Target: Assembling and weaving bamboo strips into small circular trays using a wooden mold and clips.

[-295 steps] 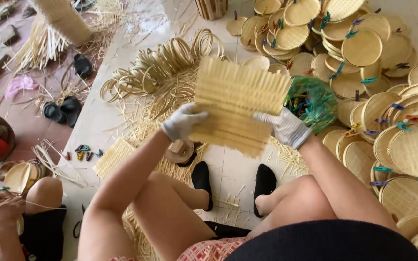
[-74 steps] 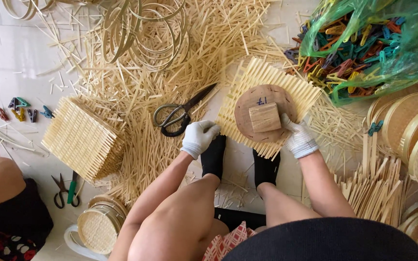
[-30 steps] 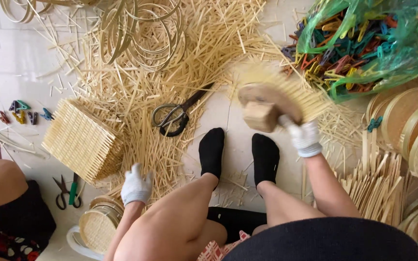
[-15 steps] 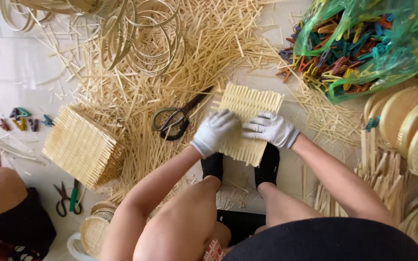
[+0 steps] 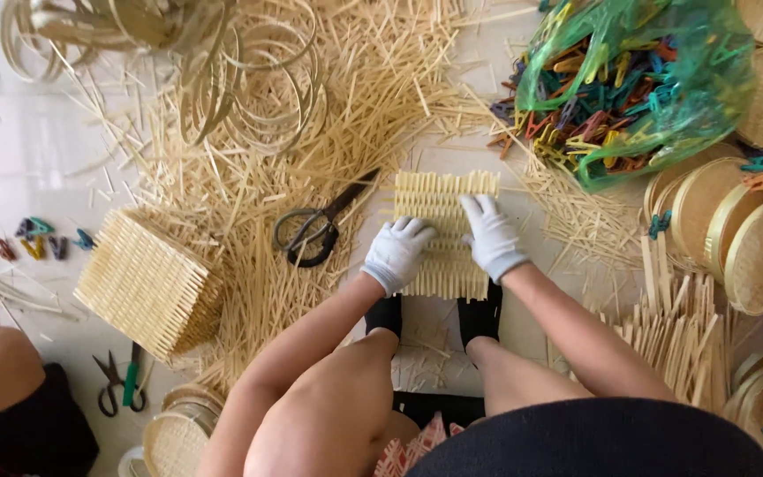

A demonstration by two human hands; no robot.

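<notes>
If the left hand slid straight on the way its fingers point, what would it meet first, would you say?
Probably only the far edge of the woven mat under the left hand, then scattered bamboo splints; the scissors lie off to its side.

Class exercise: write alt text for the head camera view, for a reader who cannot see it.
Two white-gloved hands, left hand and right hand, press flat on a woven bamboo mat on the floor. Scissors lie to its left among scattered bamboo strips.
</notes>
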